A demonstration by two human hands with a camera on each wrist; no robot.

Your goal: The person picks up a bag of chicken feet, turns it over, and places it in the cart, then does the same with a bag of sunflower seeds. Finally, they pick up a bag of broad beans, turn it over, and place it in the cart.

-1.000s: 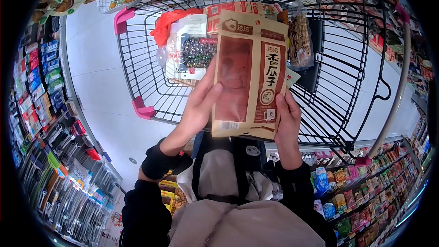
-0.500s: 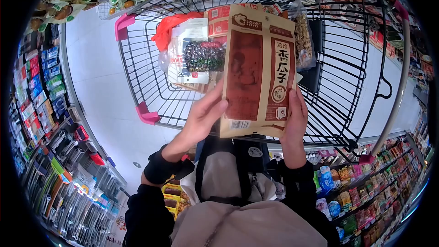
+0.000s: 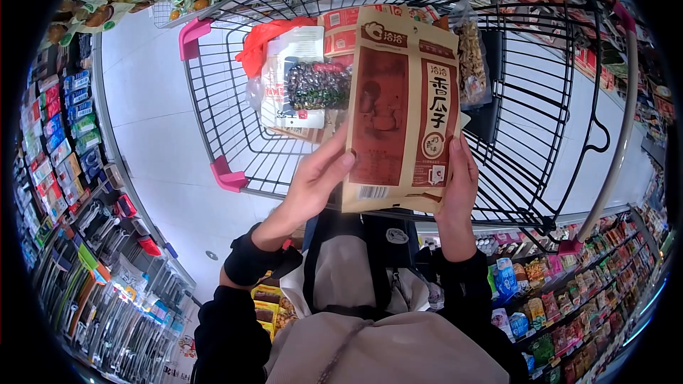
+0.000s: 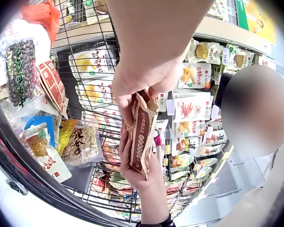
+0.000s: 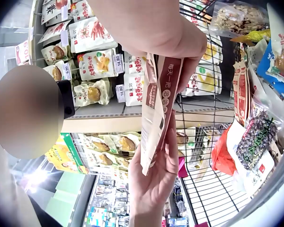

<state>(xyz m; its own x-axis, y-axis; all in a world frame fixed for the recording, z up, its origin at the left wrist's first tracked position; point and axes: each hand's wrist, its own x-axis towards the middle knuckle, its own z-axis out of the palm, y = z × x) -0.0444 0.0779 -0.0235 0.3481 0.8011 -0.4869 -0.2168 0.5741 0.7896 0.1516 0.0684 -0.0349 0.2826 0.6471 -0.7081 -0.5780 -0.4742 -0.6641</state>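
Note:
A brown paper bag of sunflower seeds (image 3: pixel 402 114) is held up over the shopping cart, its printed face turned toward my head. My left hand (image 3: pixel 313 181) grips its left edge, thumb on the front and the other fingers mostly hidden behind. On the opposite edge, low down, my right hand (image 3: pixel 459 188) holds it the same way. Seen edge-on in the left wrist view, the bag (image 4: pixel 144 135) shows a narrow dark red side panel. In the right wrist view both hands hold the bag (image 5: pixel 161 104) from its two edges.
In the black wire cart (image 3: pixel 541 121) lie a pack of dark beans (image 3: pixel 316 87), a red plastic bag (image 3: pixel 265 46), red-and-tan packets (image 3: pixel 340 32) and a clear bag of dried food (image 3: pixel 472 64). Shelves of snacks (image 3: pixel 569 291) and hanging goods (image 3: pixel 107 270) stand on either side.
Between the first two frames, both hands shifted right with the bag of sunflower seeds, uncovering more of the bean pack. Since then they have stayed nearly still.

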